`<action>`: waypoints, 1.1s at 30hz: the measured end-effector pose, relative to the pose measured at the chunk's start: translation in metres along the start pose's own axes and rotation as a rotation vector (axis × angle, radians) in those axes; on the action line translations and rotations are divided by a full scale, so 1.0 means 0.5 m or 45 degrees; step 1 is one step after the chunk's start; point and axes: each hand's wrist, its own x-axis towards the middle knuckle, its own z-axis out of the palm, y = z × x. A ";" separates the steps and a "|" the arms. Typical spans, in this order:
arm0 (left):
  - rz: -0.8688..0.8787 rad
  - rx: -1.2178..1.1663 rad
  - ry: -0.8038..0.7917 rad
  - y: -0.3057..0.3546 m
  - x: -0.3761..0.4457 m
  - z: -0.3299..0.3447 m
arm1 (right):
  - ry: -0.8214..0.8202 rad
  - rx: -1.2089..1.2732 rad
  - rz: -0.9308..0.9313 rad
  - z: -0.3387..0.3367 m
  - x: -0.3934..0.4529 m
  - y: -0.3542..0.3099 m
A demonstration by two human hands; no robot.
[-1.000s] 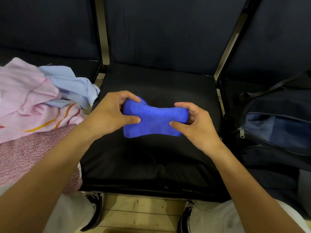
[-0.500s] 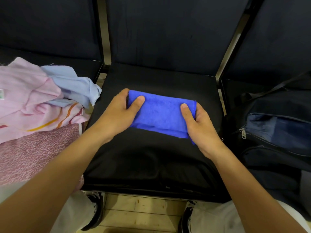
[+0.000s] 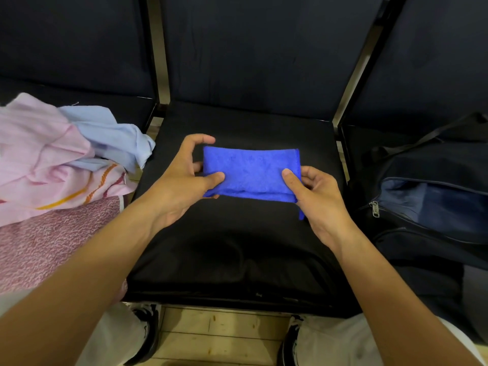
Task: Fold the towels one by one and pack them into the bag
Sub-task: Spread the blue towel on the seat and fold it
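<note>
A small bright blue towel (image 3: 250, 170), folded into a flat rectangle, is held just above the black seat cushion (image 3: 232, 249). My left hand (image 3: 182, 178) pinches its near left corner between thumb and fingers, with the index finger raised off the cloth. My right hand (image 3: 314, 191) pinches the near right corner, thumb on top. A dark navy bag (image 3: 433, 207) stands on the seat to the right, its zipper open and a blue lining showing.
A heap of unfolded towels lies on the left seat: pink ones (image 3: 39, 149), a light blue one (image 3: 111, 133) and a pink speckled one (image 3: 45, 239). Dark chair backs rise behind. My knees and shoes stand on the wooden floor (image 3: 224, 336) below.
The towel went from a bunched roll between my hands to a flat folded rectangle. Both hands have shifted from pressing it on the cushion to pinching its near corners.
</note>
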 end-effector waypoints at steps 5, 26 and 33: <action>0.087 0.130 -0.017 -0.002 0.002 0.007 | 0.027 -0.116 -0.097 -0.004 -0.001 0.002; 0.220 -0.022 -0.181 -0.017 -0.010 0.349 | 0.434 -0.619 -0.657 -0.329 -0.044 0.004; 0.285 0.233 -0.362 0.000 0.066 0.650 | 0.812 -0.618 -0.205 -0.571 -0.025 0.057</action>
